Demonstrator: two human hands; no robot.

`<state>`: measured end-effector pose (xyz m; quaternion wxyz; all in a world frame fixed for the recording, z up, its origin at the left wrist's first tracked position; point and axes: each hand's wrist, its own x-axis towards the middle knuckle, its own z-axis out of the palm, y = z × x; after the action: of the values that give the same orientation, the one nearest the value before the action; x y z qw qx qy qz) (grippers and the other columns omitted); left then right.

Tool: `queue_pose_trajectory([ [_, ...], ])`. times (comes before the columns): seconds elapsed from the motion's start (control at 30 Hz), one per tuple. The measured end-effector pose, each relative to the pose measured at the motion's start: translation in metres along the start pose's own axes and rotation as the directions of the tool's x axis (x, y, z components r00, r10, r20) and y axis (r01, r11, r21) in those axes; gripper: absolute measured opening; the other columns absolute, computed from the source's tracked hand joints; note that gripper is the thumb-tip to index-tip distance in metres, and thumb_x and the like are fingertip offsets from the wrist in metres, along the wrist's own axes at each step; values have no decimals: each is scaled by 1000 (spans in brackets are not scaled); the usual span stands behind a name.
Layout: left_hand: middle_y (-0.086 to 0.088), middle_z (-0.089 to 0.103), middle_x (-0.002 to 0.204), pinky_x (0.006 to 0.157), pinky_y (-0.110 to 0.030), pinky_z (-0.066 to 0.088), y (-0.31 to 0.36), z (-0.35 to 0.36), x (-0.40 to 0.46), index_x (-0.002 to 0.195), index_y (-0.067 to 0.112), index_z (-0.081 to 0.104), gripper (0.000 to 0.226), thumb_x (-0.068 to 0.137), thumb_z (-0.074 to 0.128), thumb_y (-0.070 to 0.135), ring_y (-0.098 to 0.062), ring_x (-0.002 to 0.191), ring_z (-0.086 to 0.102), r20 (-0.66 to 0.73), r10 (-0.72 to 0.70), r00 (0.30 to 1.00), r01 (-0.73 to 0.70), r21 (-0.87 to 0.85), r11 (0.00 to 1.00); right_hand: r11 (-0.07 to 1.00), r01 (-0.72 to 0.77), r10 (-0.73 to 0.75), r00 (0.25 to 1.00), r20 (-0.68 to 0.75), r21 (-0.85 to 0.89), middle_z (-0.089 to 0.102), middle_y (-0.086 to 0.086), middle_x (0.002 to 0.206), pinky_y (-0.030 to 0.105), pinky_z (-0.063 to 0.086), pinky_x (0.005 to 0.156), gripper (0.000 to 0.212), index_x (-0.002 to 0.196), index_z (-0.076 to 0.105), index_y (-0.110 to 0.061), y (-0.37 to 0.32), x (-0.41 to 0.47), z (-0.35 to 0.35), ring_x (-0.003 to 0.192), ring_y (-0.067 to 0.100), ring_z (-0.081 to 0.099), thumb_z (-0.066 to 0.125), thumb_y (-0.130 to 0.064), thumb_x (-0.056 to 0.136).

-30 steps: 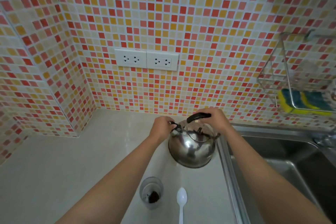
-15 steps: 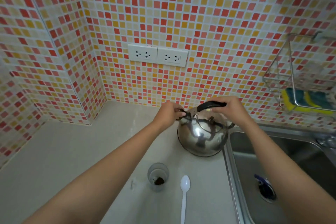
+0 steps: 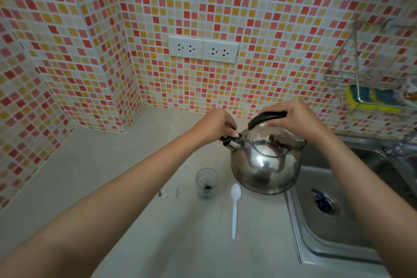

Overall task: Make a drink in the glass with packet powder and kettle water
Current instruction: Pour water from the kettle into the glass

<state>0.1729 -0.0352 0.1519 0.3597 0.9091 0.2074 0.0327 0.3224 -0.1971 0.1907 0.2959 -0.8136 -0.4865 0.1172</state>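
A shiny steel kettle [image 3: 266, 165] stands on the pale counter [image 3: 135, 187] beside the sink. My right hand [image 3: 293, 119] grips its black handle [image 3: 267, 117] from above. My left hand [image 3: 216, 125] pinches the small black cap on the spout [image 3: 232, 143] at the kettle's left. In front of the kettle stands a small clear glass [image 3: 207, 183] with dark powder at its bottom. A white plastic spoon [image 3: 235, 207] lies to the right of the glass, handle towards me.
Two torn scraps of packet [image 3: 171, 193] lie left of the glass. A steel sink [image 3: 334, 221] with a drain fills the right side. A wire rack [image 3: 370, 88] with sponges hangs on the tiled wall; two sockets [image 3: 203, 49] sit above the counter.
The view has tilted and pulled back, so kettle, glass and spoon sit further right and lower. Both hands stay on the kettle, left at the spout cap, right on the handle.
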Motion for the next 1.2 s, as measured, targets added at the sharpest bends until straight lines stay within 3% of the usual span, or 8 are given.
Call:
queue_pose_trajectory([
  [0.13,-15,72,107,76,-24,46,-9,7,-21,112,3,72,35,80,74,17,-26,98,67,72,-21,997,19,24,1000,996,38,-33,997,65,-77,72,-8,111,35,53,92,36,107,72,-30,-10,-16,16,101,9,66,79,-22,73],
  [0.33,-13,75,96,54,-11,38,-20,14,-40,104,4,75,31,76,78,16,-13,69,61,72,-25,997,24,8,1000,989,72,-60,994,92,-133,75,-13,101,32,55,86,33,101,73,-34,-22,-31,30,89,4,67,80,-22,71],
  [0.47,-12,75,95,52,-10,38,-24,18,-47,104,4,75,31,75,79,15,-15,70,63,88,-42,995,41,6,999,983,77,-56,991,124,-169,75,-14,99,35,56,86,31,101,73,-35,-27,-35,35,89,4,68,80,-25,72],
  [0.73,-13,74,100,71,-24,45,-28,28,-55,105,3,75,30,77,77,14,-26,91,69,134,-51,990,45,48,998,962,73,-29,985,169,-263,75,-14,96,41,57,81,29,99,72,-36,-34,-38,47,85,7,67,79,-27,73],
  [1.2,-13,73,104,79,-30,52,-35,33,-55,105,3,74,31,76,78,15,-26,94,67,112,-55,992,44,99,994,955,56,1,982,191,-292,75,-7,101,43,55,84,30,102,74,-30,-44,-39,56,90,13,67,79,-25,73],
])
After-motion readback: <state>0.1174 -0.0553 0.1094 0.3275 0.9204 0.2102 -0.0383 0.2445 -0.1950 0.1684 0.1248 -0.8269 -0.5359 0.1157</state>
